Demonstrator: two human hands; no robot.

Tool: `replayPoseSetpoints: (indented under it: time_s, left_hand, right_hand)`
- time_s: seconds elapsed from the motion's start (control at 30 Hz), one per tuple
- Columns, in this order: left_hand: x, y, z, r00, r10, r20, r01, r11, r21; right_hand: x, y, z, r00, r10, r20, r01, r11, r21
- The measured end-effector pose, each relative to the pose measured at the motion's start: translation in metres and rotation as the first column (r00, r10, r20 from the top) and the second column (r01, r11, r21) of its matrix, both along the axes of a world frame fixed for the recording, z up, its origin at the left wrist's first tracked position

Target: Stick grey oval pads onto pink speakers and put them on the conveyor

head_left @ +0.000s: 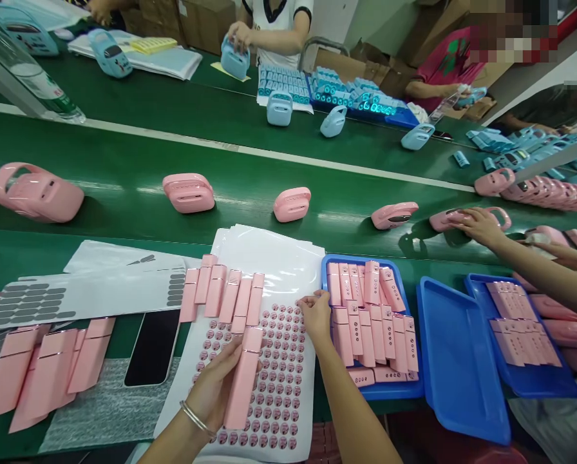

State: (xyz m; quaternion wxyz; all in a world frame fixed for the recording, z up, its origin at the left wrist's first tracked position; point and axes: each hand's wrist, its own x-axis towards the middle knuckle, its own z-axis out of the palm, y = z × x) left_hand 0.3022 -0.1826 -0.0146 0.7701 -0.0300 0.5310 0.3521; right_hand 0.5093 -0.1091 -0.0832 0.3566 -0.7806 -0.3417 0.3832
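My left hand (216, 380) is wrapped round a pink rectangular plastic stick (245, 386) with a silver band, held tilted over a white sticker sheet (199, 338). Rows of small round stickers (274, 399) cover the sheet. My right hand (316, 316) has its thumb and fingers pinched together at the sheet's upper right, by the end of a sticker row. Whatever lies between those fingertips is too small to make out. Several more pink sticks (216, 290) lie across the top of the sheet. Right of my hand, a blue tray (324, 267) holds pink sticks, some showing buttons.
A phone (152, 348) and pink sticks (51, 367) lie left. Another blue tray (462, 361) is right. Pink handled speakers (189, 193) stand along the green belt (240, 167). A co-worker's hand (482, 225) touches one; people opposite handle blue ones. A bottle (32, 77) stands far left.
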Motion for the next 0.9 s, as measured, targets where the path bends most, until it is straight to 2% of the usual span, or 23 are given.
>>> replayPoseSetpoints:
  time_s: [0.1,0.2,0.33,0.43,0.53,0.67,0.9]
  left_hand:
    - [0.005,0.003,0.015,0.992,-0.096,0.077,0.092,0.994,0.051]
    - [0.009,0.003,0.029,0.98,-0.178,0.087,0.163,0.975,0.15]
    - [0.015,0.002,0.046,0.977,-0.198,0.079,0.171,0.949,0.266]
    - [0.019,0.002,0.054,0.963,-0.261,0.071,0.238,0.941,0.239]
    - [0.022,0.001,0.059,0.957,-0.283,0.061,0.263,0.938,0.223]
    - [0.026,-0.001,0.064,0.967,-0.251,0.045,0.237,0.948,0.212]
    - [0.028,-0.001,0.069,0.976,-0.218,-0.003,0.214,0.956,0.2]
  right_hand:
    - [-0.002,-0.004,0.025,0.987,-0.036,-0.157,0.039,0.999,0.017]
    - [-0.013,-0.024,0.073,0.944,-0.035,-0.328,0.054,0.997,0.049]
    - [-0.04,-0.057,0.143,0.875,-0.016,-0.484,0.059,0.996,0.073]
    - [-0.059,-0.068,0.172,0.803,-0.052,-0.594,0.122,0.989,0.079]
    - [-0.068,-0.068,0.179,0.759,-0.1,-0.643,0.173,0.984,0.051]
    - [-0.07,-0.067,0.176,0.736,-0.139,-0.663,0.217,0.975,0.036]
    - [-0.072,-0.069,0.173,0.799,-0.115,-0.59,0.18,0.982,0.053]
